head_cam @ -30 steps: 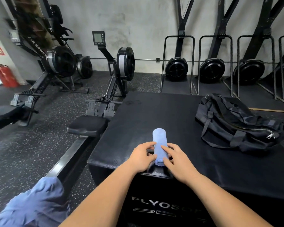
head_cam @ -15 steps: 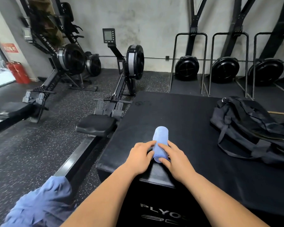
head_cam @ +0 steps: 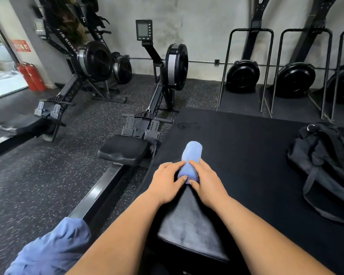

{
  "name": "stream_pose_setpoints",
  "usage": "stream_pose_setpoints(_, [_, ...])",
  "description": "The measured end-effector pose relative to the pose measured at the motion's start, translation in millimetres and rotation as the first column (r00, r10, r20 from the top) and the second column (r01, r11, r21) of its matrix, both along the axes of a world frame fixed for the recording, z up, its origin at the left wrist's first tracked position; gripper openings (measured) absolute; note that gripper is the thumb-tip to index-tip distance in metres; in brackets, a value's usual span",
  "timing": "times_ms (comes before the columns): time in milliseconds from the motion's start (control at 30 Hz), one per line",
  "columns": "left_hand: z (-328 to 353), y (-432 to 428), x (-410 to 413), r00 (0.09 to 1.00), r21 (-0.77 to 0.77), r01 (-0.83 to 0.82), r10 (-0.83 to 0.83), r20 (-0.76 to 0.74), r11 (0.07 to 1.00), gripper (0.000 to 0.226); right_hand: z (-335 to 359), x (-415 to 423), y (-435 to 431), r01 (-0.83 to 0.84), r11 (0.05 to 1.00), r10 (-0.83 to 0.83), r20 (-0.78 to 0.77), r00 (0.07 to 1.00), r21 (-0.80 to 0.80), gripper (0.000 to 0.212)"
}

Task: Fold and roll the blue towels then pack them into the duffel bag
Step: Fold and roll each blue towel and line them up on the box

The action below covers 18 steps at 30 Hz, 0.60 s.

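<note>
A rolled blue towel [head_cam: 192,155] lies on the black plyo box [head_cam: 236,147], pointing away from me near its left front corner. My left hand [head_cam: 168,182] holds the roll's near end from the left, fingers curled over it. My right hand [head_cam: 206,182] holds the same end from the right, fingertips on the cloth. The black duffel bag [head_cam: 326,165] lies on the box at the right edge of the view, partly cut off. A loose heap of blue towel [head_cam: 52,249] lies at the lower left, below the box.
A rowing machine's black seat [head_cam: 127,150] and rail [head_cam: 99,195] run along the box's left side. Another rower [head_cam: 72,92] stands further left. Ski machines with black flywheels [head_cam: 242,76] line the back wall. Red fire extinguishers [head_cam: 31,76] stand at the far left.
The view has swung left and closer, so the bag slid toward the right edge. Both hands stayed on the near end of the roll.
</note>
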<state>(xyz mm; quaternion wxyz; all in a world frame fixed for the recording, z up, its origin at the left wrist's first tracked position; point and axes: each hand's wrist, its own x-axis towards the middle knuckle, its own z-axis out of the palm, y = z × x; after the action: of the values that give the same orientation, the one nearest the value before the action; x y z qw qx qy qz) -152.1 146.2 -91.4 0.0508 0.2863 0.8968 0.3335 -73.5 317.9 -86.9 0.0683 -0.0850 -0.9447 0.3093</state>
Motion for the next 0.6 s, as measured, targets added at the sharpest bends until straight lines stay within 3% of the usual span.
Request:
stream_pose_setpoints(200, [-13,10,-51,0.999,-0.021,-0.023,0.023,-0.036,1.000,0.055,-9,-51,6,0.040,0.999,-0.041,-0.064,0.997,-0.011,0.062])
stream_pose_setpoints(600, [-32,38,-96,0.976,0.112,-0.117,0.135,-0.170,0.987,0.048,-29,-112,15,0.221,0.952,-0.195,-0.139,0.971,0.212,0.056])
